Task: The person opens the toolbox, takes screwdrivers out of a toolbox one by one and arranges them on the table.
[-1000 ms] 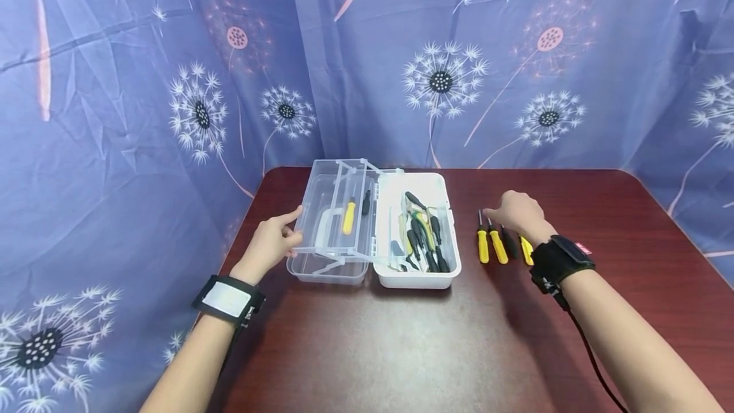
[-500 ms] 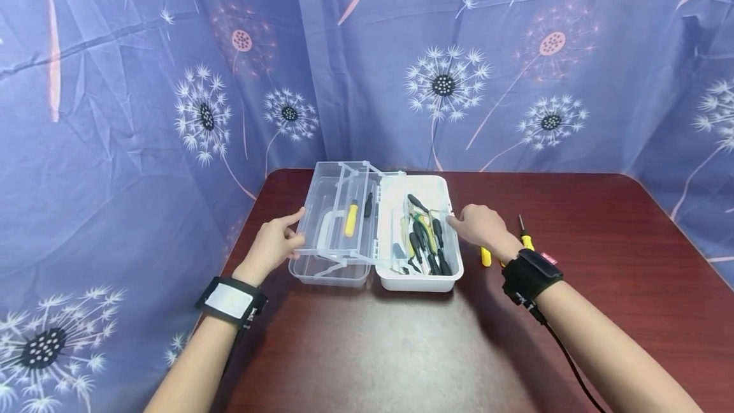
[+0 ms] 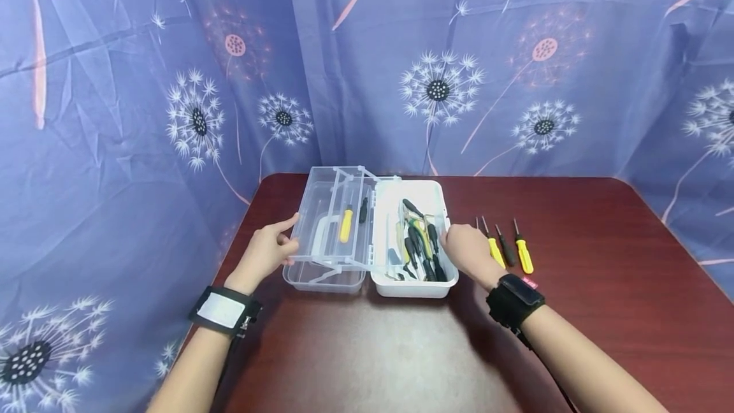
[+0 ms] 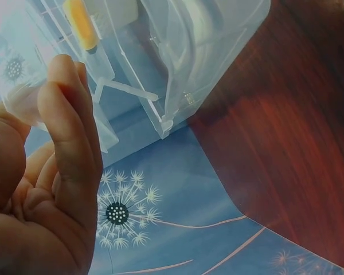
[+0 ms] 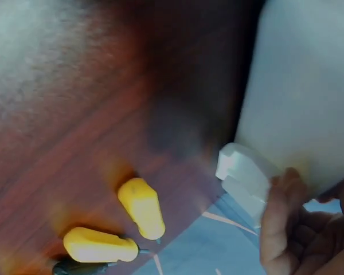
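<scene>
A white-based toolbox (image 3: 415, 290) stands opened out on the table, its clear lid and hinged tray (image 3: 314, 209) swung to the left. My left hand (image 3: 265, 255) pinches the tray's outer edge between thumb and fingers. My right hand (image 3: 470, 250) grips the right rim of the base; in the right wrist view its curled fingers (image 5: 280, 220) lie beside a white latch (image 5: 246, 179). Several black- and yellow-handled tools (image 3: 424, 241) fill the base. In the tray lie a yellow-handled screwdriver (image 3: 346, 225) and a black-handled tool (image 3: 364, 210).
Right of the box, several screwdrivers lie side by side on the dark red table (image 3: 590, 311), among them a yellow one (image 3: 524, 255) and a black one (image 3: 504, 248). My right hand partly covers the leftmost. A blue dandelion-print curtain (image 3: 367, 81) hangs behind and at the left.
My right hand has moved left from above the loose screwdrivers to the box's right rim, uncovering most of them. The left hand keeps its hold on the tray.
</scene>
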`<state>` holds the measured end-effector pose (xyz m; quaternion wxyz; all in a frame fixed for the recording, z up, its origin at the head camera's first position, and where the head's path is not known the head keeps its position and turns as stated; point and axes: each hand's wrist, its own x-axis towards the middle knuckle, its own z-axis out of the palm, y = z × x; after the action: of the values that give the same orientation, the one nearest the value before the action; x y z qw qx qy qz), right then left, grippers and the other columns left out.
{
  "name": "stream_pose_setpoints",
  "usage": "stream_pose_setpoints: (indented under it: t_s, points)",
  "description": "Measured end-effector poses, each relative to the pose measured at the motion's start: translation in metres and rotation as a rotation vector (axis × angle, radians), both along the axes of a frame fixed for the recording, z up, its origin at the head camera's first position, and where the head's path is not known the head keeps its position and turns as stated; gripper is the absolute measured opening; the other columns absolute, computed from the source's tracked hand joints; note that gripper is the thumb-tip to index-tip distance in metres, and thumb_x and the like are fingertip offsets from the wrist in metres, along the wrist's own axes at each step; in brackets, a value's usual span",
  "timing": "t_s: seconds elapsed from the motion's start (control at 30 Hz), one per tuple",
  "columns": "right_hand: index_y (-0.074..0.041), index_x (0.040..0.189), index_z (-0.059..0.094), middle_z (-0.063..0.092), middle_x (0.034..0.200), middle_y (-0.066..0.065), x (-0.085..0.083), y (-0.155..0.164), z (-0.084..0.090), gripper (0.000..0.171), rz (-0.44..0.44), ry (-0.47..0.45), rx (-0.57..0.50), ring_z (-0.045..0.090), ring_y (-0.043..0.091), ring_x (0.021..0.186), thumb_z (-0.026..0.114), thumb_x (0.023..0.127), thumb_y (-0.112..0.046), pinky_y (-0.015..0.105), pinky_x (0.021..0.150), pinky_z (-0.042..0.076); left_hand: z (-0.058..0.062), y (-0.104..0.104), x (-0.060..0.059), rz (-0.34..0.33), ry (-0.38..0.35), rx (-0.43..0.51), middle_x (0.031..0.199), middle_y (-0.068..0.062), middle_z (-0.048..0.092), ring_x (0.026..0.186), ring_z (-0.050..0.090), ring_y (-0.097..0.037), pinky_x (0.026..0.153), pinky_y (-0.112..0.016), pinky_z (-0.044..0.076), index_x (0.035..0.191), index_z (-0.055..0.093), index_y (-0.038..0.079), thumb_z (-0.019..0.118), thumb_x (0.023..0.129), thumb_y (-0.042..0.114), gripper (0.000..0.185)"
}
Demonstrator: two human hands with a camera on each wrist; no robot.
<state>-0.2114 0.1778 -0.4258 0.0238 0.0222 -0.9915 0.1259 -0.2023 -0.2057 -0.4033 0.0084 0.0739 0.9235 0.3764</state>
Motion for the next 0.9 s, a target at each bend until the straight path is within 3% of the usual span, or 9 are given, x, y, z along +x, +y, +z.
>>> stream_pose_setpoints:
  t_s: [0.2, 0.43, 0.7, 0.9]
  points:
    - [-0.007, 0.055, 0.055, 0.056, 0.054, 0.012, 0.006, -0.004, -0.012, 0.046, -0.059, -0.045, -0.028, 0.053, 0.023, 0.048, 0.044, 0.097, -0.024, 0.032, 0.043, 0.039, -0.003, -0.001, 0.005, -0.004, -0.03, 0.003, 0.06, -0.006, 0.062, 0.054, 0.067, -0.02, 0.049, -0.023, 0.046, 0.146, 0.042, 0.014, 0.06, 0.086, 0.01, 0.062]
    - [-0.008, 0.054, 0.052, 0.052, 0.052, 0.01, 0.008, -0.008, -0.016, 0.046, -0.098, -0.049, -0.021, 0.052, 0.022, 0.049, 0.044, 0.097, -0.025, 0.032, 0.044, 0.037, -0.004, -0.005, 0.007, 0.011, -0.004, -0.006, 0.06, -0.004, 0.066, 0.053, 0.066, -0.014, 0.054, -0.023, 0.051, 0.145, 0.043, 0.014, 0.059, 0.086, 0.011, 0.061]
    - [-0.006, 0.06, 0.058, 0.056, 0.056, 0.011, 0.006, -0.008, -0.014, 0.045, -0.13, -0.055, -0.04, 0.054, 0.023, 0.05, 0.044, 0.097, -0.027, 0.032, 0.045, 0.039, 0.006, -0.001, 0.006, 0.016, 0.014, -0.045, 0.063, -0.003, 0.068, 0.054, 0.066, -0.009, 0.05, -0.023, 0.046, 0.137, 0.05, 0.001, 0.058, 0.085, 0.011, 0.054]
    - [-0.007, 0.06, 0.056, 0.055, 0.055, 0.01, 0.002, -0.005, -0.011, 0.044, -0.136, -0.044, -0.043, 0.052, 0.021, 0.049, 0.044, 0.097, -0.026, 0.031, 0.043, 0.037, 0.015, 0.005, 0.004, 0.016, 0.035, -0.046, 0.066, -0.006, 0.07, 0.053, 0.066, -0.01, 0.045, -0.023, 0.043, 0.125, 0.06, -0.002, 0.058, 0.083, 0.009, 0.043]
